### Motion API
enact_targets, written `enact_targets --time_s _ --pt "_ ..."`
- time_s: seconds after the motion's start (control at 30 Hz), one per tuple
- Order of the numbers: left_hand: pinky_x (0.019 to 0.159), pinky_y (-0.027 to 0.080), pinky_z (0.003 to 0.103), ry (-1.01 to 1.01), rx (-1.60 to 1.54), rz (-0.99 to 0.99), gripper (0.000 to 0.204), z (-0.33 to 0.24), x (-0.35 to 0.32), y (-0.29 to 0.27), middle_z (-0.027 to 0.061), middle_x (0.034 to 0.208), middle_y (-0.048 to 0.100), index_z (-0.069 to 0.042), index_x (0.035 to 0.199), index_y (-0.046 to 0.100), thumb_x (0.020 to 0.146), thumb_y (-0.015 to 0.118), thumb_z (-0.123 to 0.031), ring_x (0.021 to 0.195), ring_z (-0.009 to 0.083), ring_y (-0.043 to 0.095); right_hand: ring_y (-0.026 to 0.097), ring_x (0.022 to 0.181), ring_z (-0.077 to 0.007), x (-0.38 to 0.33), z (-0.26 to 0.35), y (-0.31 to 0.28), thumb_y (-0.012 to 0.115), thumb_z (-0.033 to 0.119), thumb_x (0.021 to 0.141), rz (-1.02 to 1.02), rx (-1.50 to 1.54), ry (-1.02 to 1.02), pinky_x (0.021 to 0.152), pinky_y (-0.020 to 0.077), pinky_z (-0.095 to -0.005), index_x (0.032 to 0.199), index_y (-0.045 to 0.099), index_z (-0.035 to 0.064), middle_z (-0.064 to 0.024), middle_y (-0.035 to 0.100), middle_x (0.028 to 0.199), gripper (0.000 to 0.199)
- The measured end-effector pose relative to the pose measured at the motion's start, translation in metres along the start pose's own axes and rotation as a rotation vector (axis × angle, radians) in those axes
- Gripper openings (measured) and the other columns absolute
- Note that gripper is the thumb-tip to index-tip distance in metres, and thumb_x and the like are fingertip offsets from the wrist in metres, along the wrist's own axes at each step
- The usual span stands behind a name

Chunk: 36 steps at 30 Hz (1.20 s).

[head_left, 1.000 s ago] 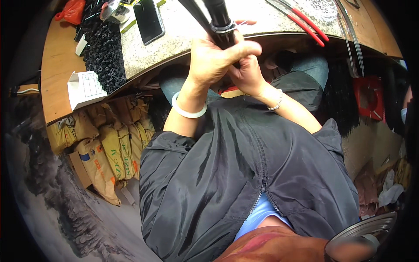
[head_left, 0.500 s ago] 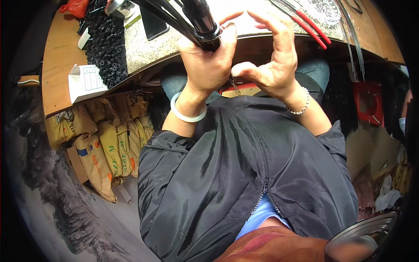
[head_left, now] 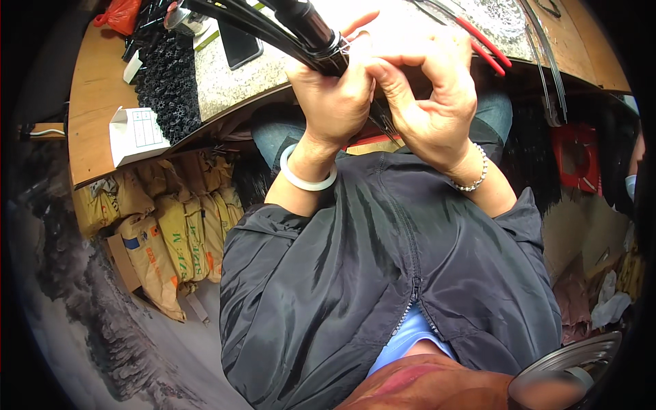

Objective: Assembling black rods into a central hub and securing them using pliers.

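Left hand (head_left: 335, 102) clenched around black bundle (head_left: 307, 31); right hand (head_left: 430, 102) pinching thin wire (head_left: 347, 46) at its end, above stone table (head_left: 273, 68).

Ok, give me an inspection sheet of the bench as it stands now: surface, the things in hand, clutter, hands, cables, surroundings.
Surface: speckled stone-look benchtop on a wooden edge.
Job's things: black bundle of rods, bound near its end by a thin wire tie.
Clutter: dark phone, heap of small black parts, white paper box, red-handled tool, orange bag.
Hands: left hand gripped round the bundle; right hand pinching at the tie.
Cables: long thin dark wires lying across the bench's right side.
Surroundings: stacked yellow sacks under the bench; red crate at the right.
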<state>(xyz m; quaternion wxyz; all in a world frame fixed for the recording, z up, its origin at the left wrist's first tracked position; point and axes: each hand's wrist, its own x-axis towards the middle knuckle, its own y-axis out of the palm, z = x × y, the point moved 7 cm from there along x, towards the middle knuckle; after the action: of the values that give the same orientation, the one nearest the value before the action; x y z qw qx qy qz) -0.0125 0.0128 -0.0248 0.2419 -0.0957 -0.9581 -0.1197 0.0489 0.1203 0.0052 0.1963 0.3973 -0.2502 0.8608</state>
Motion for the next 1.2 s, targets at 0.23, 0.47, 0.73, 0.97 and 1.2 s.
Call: enact_targets --time_s 0.23,0.47,0.73,0.97,1.2 --pt "0.056 0.042 0.02 -0.015 0.044 -0.013 0.009 0.005 -0.002 0.003 0.0109 0.085 0.065 0.007 0.083 0.058 0.076 0.052 0.006 0.066 0.0045 0.054 0.052 0.064 -0.0187 0.005 0.011 -0.009 0.07 0.005 0.072 -0.059 -0.053 -0.203 0.061 0.0402 -0.0262 0.077 0.058 0.0022 -0.0067 0.059 0.074 0.014" --pt "0.033 0.028 0.019 -0.166 -0.026 0.07 0.029 0.01 0.0 -0.001 -0.0015 0.05 0.041 0.012 0.11 0.051 0.084 0.048 0.001 0.036 0.0044 0.032 0.05 0.059 -0.0036 -0.024 -0.057 0.015 0.062 0.008 0.083 0.257 0.778 0.805 0.055 0.0408 -0.0178 0.082 0.06 0.002 0.0017 0.054 0.067 0.007" --pt "0.034 0.035 0.019 -0.174 -0.194 -0.004 0.022 0.005 0.012 -0.018 0.003 0.053 0.053 0.01 0.103 0.057 0.082 0.057 0.001 0.037 0.0085 0.047 0.056 0.076 -0.0256 -0.029 -0.131 -0.046 0.067 0.031 0.075 0.237 -0.931 -0.051 0.071 0.0425 -0.0353 0.081 0.06 0.0088 -0.0058 0.06 0.082 0.024" --pt "0.034 0.036 0.019 -0.121 -0.119 0.009 0.015 0.001 0.016 -0.021 0.0056 0.056 0.055 0.009 0.096 0.059 0.083 0.054 0.004 0.036 0.0071 0.046 0.055 0.073 -0.0219 -0.025 -0.147 -0.045 0.063 0.019 0.081 0.28 -0.601 0.12 0.065 0.0442 -0.031 0.085 0.058 0.0049 -0.0085 0.056 0.082 0.016" --pt "0.035 0.034 0.018 -0.08 0.047 -0.031 0.02 0.012 0.016 -0.027 0.0054 0.059 0.055 0.011 0.101 0.057 0.084 0.053 0.002 0.037 0.0055 0.044 0.057 0.074 -0.0193 0.014 -0.022 -0.051 0.075 0.014 0.063 0.523 -0.47 -0.073 0.065 0.0476 -0.0268 0.094 0.066 0.01 -0.0077 0.055 0.09 0.032"
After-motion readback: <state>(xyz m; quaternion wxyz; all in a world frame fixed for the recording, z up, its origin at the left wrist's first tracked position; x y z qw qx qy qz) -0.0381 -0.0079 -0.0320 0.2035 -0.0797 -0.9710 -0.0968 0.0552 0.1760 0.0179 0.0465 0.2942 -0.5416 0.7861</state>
